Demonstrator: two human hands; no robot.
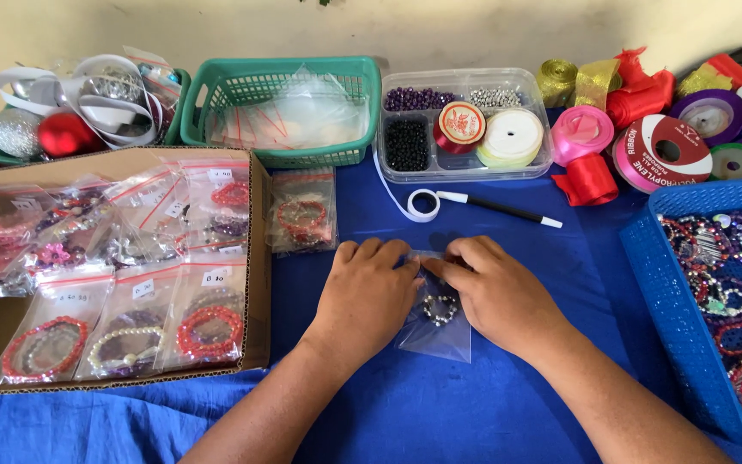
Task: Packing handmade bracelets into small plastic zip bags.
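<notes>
A small clear plastic bag [440, 331] lies flat on the blue cloth [440, 404] with a dark beaded bracelet [440, 309] inside it. My left hand [367, 296] and my right hand [495, 292] rest on the bag's upper part, fingertips meeting and pinching along its top edge. Both palms face down, and the bag's top edge is hidden under the fingers.
A cardboard box [258, 283] of bagged bracelets sits at the left, with one bagged red bracelet [302, 215] beside it. Behind are a green basket [285, 107] of bags, a clear bead tray [465, 129], a black pen [500, 208] and ribbon rolls [663, 150]. A blue basket [672, 283] of bracelets stands right.
</notes>
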